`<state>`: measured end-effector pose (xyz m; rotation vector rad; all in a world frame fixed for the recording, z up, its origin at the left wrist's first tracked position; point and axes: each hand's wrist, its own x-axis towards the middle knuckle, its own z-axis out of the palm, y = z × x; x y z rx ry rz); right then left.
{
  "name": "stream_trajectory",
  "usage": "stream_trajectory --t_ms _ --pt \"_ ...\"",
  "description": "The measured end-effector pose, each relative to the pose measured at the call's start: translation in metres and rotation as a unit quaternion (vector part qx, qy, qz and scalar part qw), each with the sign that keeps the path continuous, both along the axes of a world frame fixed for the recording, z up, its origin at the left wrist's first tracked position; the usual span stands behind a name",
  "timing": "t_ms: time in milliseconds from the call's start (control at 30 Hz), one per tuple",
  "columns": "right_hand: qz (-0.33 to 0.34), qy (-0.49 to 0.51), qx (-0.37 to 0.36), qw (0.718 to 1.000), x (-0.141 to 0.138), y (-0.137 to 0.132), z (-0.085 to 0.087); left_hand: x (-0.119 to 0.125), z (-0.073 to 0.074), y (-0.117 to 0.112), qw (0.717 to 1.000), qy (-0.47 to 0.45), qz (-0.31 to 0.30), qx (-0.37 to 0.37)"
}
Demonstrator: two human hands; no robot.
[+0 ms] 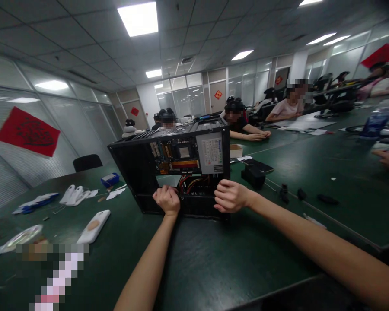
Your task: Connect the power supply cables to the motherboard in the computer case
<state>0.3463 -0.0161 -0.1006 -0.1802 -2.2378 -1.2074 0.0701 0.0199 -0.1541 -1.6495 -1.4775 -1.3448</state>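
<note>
A black desktop computer case (132, 166) stands on the green table with its side open towards me. Inside it show a motherboard (184, 144), a grey power supply (210, 149) with a label, and red and yellow cables (194, 183). My left hand (167, 200) is closed on the case's lower bar, with the fingertips hidden behind it. Over at the lower right edge of the case, my right hand (231, 196) has its fingers curled round the frame.
A white phone-like object (94, 226), white devices (74, 195) and a blue item (110, 179) lie left on the table (194, 268). To the right are a black box (253, 176), small black parts (283, 193) and a water bottle (375, 123). Several people sit around.
</note>
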Motion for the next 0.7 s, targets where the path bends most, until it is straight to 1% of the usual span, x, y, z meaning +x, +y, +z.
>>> stream_trajectory --t_ms 67,200,267,367,500,600,700 --pt "0.009 -0.028 0.002 1.0 0.001 0.001 0.007 -0.002 0.002 0.002 1.0 -0.001 -0.004 0.003" --pt "0.014 -0.142 0.02 0.99 0.013 0.007 0.027 -0.003 0.005 0.004 1.0 -0.011 -0.021 -0.001" --pt "0.022 -0.162 0.032 0.986 0.016 0.01 0.034 -0.001 0.006 0.006 0.999 -0.052 -0.013 0.009" --pt "0.046 -0.116 0.038 0.991 0.01 0.012 0.035 0.002 0.005 0.011 0.993 -0.114 0.016 0.031" --pt "0.076 -0.046 0.026 0.996 -0.008 0.012 0.026 0.003 0.004 0.017 0.994 -0.099 0.021 0.049" --pt "0.104 -0.038 0.03 0.993 -0.02 0.01 0.025 -0.001 0.005 0.021 0.993 -0.097 0.004 0.062" --pt "0.115 -0.047 0.035 0.992 -0.031 0.005 0.027 -0.007 0.006 0.027 0.99 -0.118 -0.038 0.063"
